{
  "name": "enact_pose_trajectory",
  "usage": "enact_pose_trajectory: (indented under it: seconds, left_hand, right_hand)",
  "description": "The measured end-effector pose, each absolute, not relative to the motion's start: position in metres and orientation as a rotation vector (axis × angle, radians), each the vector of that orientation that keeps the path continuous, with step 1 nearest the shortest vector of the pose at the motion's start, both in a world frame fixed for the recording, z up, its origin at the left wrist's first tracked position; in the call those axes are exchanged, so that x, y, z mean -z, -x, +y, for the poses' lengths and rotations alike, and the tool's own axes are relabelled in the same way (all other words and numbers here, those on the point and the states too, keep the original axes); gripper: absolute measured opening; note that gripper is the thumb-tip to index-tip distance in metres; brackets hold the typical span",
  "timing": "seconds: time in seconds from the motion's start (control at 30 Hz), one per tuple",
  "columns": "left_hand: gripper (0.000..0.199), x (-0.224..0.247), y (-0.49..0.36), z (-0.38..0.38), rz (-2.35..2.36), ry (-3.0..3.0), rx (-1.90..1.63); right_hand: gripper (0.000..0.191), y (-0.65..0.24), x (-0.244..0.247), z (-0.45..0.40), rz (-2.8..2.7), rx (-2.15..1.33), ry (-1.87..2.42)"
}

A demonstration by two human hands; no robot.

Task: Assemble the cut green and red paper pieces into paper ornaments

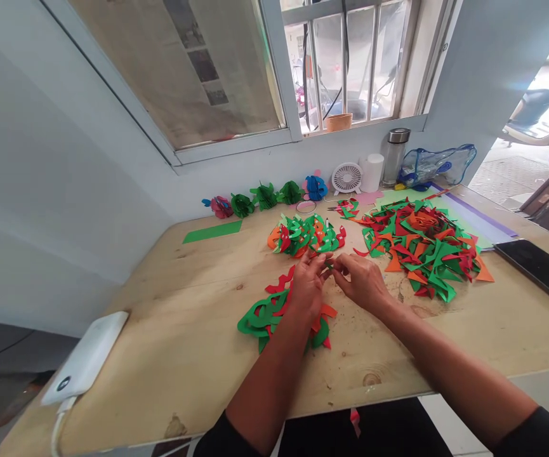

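Observation:
My left hand (308, 279) and my right hand (358, 277) meet over the middle of the wooden table (183, 330). Between their fingertips is a small dark green piece (329, 266), mostly hidden. The fingers of both hands are bent and pinched together. Just beyond them lies a pile of green, red and orange cut paper shapes (303, 233) with small pale patches. Under and beside my left forearm are more curved green and red paper shapes (264, 315). A large heap of green, red and orange paper scraps (426, 244) spreads to the right of my right hand.
Paper ornaments (265, 195), a small white fan (347, 178), a glass bottle (395, 157) and a clear pouch (438, 166) line the wall. A green strip (212, 232) lies back left, a white device (86, 358) front left, and a black phone (541, 270) at the right.

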State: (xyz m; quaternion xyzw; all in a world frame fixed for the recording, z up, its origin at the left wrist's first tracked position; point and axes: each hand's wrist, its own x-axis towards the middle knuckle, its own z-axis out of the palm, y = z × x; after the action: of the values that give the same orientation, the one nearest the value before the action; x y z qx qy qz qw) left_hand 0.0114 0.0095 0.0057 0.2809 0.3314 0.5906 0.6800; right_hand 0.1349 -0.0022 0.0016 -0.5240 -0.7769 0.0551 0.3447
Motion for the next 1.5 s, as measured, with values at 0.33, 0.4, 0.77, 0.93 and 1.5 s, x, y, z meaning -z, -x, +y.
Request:
enact_pose_trajectory:
  seconds: [0.33,0.4,0.77,0.93,1.5]
  left_hand:
    - [0.032,0.004,-0.013,0.012,0.753,-0.597,-1.346]
    - [0.034,0.007,-0.016,0.011,0.737,-0.593,-1.291]
    - [0.04,0.002,-0.006,0.011,0.823,-0.584,-1.28]
    - [0.046,0.003,-0.006,0.013,0.826,-0.544,-1.252]
    - [0.025,0.01,-0.012,0.017,1.176,-0.862,-1.333]
  right_hand:
    - [0.013,-0.146,-0.005,0.003,-1.971,-0.301,1.393]
    - [0.015,-0.148,-0.006,0.005,-1.93,-0.326,1.427]
    - [0.019,-0.169,-0.013,0.016,-1.874,-0.212,1.823]
    - [0.021,-0.177,-0.013,0.018,-2.225,-0.17,1.919]
    - [0.026,-0.169,-0.016,0.011,-2.375,-0.063,1.863]
